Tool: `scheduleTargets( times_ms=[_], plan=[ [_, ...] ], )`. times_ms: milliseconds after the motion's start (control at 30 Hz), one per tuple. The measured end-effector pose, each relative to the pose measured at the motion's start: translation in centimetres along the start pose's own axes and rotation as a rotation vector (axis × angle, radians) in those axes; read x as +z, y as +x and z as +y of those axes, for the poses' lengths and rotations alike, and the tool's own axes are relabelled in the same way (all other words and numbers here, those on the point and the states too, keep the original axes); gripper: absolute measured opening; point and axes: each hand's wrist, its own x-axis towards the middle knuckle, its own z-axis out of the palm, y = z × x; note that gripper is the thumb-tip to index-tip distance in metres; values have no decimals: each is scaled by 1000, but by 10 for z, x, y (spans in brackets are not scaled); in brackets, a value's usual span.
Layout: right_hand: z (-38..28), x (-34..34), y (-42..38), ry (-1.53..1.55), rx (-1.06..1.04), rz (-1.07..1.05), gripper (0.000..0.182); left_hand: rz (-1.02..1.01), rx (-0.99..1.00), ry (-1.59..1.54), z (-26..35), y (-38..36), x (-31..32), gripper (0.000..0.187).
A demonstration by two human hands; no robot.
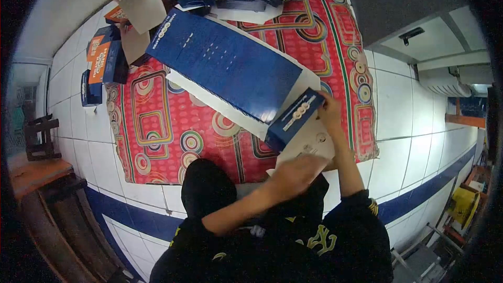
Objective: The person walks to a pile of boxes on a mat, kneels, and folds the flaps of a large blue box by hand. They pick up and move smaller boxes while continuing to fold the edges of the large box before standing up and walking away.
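Across the middle of the frame a flat blue carton [230,65] lies slanting over the red mat [152,141], its end flap folded up at centre right. Right hand [329,111] pinches that flap's edge. Left hand [294,174], blurred, presses flat on the white card below; fingers look spread, though I cannot tell for sure. Thin cardboard: light, springy, easily creased, best held at flap edges and fold lines. More cartons [105,60] pile at upper left.
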Motion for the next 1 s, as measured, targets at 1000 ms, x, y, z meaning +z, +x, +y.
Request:
scheduleTargets(
  times_ms=[1000],
  plan=[
    [-45,23,62,68,-289,141,20,640,-120,605,-110,-6,-50,49]
  ],
)
